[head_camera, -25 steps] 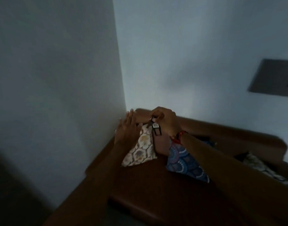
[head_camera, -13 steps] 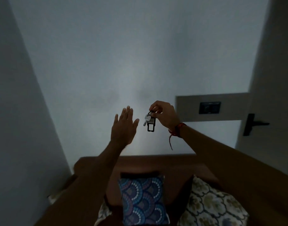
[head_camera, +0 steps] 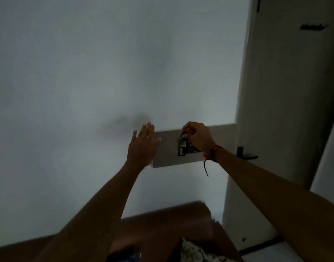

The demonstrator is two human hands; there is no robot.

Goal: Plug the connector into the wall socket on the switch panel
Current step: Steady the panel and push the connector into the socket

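Dim light covers a plain pale wall (head_camera: 86,82), on which a long grey switch panel (head_camera: 168,148) is mounted, with a dark socket plate (head_camera: 192,149) set into it and partly hidden behind the right hand. To the right, a pale door (head_camera: 287,91) is seen with a dark lever handle (head_camera: 246,155) just beside the panel's right end and a dark hook rail (head_camera: 313,27) high up. At the bottom, a brown wooden headboard (head_camera: 171,220) is shown, and below it the corner of a patterned cushion (head_camera: 196,251) is visible. The right hand (head_camera: 198,138) is raised in front of the panel and is closed in a pinch, by which the connector (head_camera: 181,148) is held at its top; a small dark piece with a pale metal part, it is hung downward from the fingers and is seen directly in front of the socket plate's left side. Whether it is touching the plate cannot be told. A red thread band (head_camera: 212,154) is worn on the right wrist, with one loose end hanging down. The left hand (head_camera: 143,146) is held up flat and spread wide, nothing being grasped, its fingers overlapping the panel's left end in the view; contact with the wall cannot be judged.
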